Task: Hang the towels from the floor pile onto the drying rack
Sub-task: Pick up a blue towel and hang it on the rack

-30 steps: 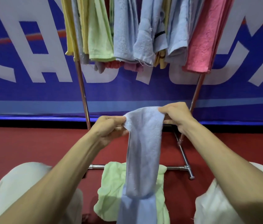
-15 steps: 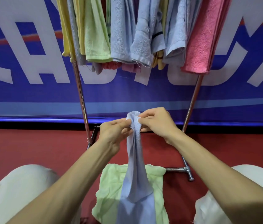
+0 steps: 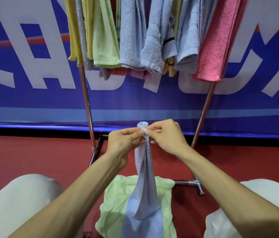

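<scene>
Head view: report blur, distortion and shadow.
Head view: sharp overall; wide-angle bend splays the rack poles outward and stretches the forearms at the bottom corners; lighting soft, no glare, only faint shadow under the blue towel pinched by left hand and right hand.

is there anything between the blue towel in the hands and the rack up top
No solid thing sits in the gap between the blue towel, pinched by the left hand and right hand, and the rack. The visible part of the rack is crowded with hanging towels, though; no free spot shows.
</scene>
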